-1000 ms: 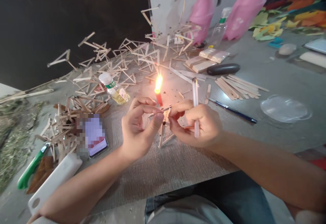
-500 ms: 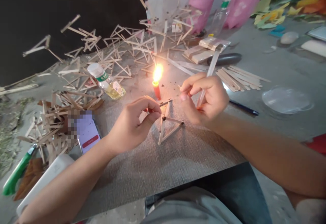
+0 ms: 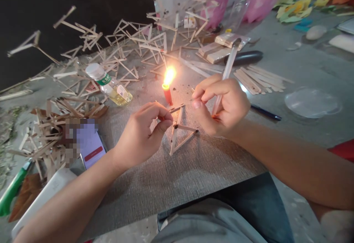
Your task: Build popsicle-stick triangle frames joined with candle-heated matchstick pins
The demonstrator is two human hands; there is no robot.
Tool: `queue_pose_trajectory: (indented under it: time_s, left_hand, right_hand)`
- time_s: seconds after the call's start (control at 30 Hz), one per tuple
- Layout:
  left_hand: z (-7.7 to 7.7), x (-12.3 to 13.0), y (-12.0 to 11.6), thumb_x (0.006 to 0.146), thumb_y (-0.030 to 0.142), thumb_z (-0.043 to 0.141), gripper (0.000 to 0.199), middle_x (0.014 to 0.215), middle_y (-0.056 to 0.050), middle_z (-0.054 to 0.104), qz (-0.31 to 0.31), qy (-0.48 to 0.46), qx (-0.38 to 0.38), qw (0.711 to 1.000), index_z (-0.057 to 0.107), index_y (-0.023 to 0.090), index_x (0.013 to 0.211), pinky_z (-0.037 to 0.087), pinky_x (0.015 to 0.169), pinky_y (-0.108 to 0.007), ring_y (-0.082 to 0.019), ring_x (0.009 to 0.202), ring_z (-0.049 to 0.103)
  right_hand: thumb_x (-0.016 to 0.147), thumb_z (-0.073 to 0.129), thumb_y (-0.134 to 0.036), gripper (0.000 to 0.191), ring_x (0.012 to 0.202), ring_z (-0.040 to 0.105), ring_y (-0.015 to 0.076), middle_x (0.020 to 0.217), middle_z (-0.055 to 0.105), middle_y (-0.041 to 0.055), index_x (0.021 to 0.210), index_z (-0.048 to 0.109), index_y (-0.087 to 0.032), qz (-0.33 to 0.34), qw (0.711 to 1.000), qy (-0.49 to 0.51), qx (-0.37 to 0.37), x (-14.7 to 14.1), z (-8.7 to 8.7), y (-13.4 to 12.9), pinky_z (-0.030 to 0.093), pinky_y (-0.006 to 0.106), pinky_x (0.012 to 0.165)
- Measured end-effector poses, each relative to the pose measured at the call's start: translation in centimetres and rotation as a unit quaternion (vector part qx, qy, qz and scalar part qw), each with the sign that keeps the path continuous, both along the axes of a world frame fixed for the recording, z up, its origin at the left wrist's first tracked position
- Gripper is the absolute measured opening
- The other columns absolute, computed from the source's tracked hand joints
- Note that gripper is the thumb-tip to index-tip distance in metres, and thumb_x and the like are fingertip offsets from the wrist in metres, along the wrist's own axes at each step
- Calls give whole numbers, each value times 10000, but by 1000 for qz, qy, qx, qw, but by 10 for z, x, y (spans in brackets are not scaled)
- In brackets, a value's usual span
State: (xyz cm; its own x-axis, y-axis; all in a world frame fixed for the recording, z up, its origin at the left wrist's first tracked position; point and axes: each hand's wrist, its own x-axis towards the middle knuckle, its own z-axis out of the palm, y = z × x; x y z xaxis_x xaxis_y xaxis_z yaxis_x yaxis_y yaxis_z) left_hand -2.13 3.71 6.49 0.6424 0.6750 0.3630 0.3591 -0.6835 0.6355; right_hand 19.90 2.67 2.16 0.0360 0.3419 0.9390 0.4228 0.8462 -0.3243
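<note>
A frame of thin wooden sticks with dark joints [image 3: 183,128] rests on the grey table below my hands. My left hand [image 3: 145,130] is closed in a pinch at the frame's left side, its fingertips around a stick end. My right hand [image 3: 224,104] is closed around a translucent glue stick [image 3: 229,64] with a darkened upper end, tilted upward. Its thumb and index finger also pinch together at a tiny pale tip that I cannot make out. Just beyond the frame, between the hands, a short red candle [image 3: 167,94] burns with a bright flame.
Behind the candle spreads a tangle of joined sticks [image 3: 151,45]. A bottle of yellowish liquid [image 3: 109,84] leans at left, above a phone [image 3: 91,143] and a stick heap [image 3: 52,136]. Loose flat sticks [image 3: 257,79], a black pen [image 3: 266,112] and a clear lid [image 3: 312,103] lie at right.
The view has shifted slightly, so the background sits farther left. Both hands keep their grips, and my right fingertips are a little closer to the left hand.
</note>
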Motion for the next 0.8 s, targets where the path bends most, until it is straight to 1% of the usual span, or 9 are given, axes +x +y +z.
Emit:
queue_pose_trajectory:
  time_s: [0.23,0.33,0.5,0.67,0.8]
  left_hand:
    - [0,0,0,982,99,603,123,888,-13,688,-10,6,24,1000,633,183,897,504,809,-292,-140,866,639]
    - [-1,0,-1,981,99,602,122,887,-14,687,-13,8,28,1000,631,183,897,504,811,-297,-142,867,638]
    - [-1,1,-1,975,87,600,131,893,-17,690,-10,10,27,1000,628,182,888,506,819,-310,-152,883,640]
    - [-1,2,-1,974,87,601,133,889,-24,694,-13,19,39,999,632,182,886,510,814,-319,-161,873,641]
    - [0,2,0,991,85,568,155,886,-28,686,-17,28,57,998,619,184,883,509,804,-327,-168,872,634]
  right_hand:
    - [878,663,-146,194,698,638,176,793,625,1,897,512,-266,15,1000,-5,6,0,1,0,488,344,567]
    - [872,665,-133,202,704,639,180,791,624,5,896,512,-262,17,1000,-4,6,0,2,0,489,349,570]
    - [896,664,-144,195,704,646,159,783,624,-16,903,504,-256,11,1000,-7,11,1,0,2,505,324,590]
    - [877,657,-129,198,698,640,160,780,619,-13,901,506,-255,12,1000,-8,7,0,0,1,502,332,588]
    - [861,647,-124,189,694,637,170,770,615,-5,898,512,-252,10,1000,-9,2,0,1,0,499,347,581]
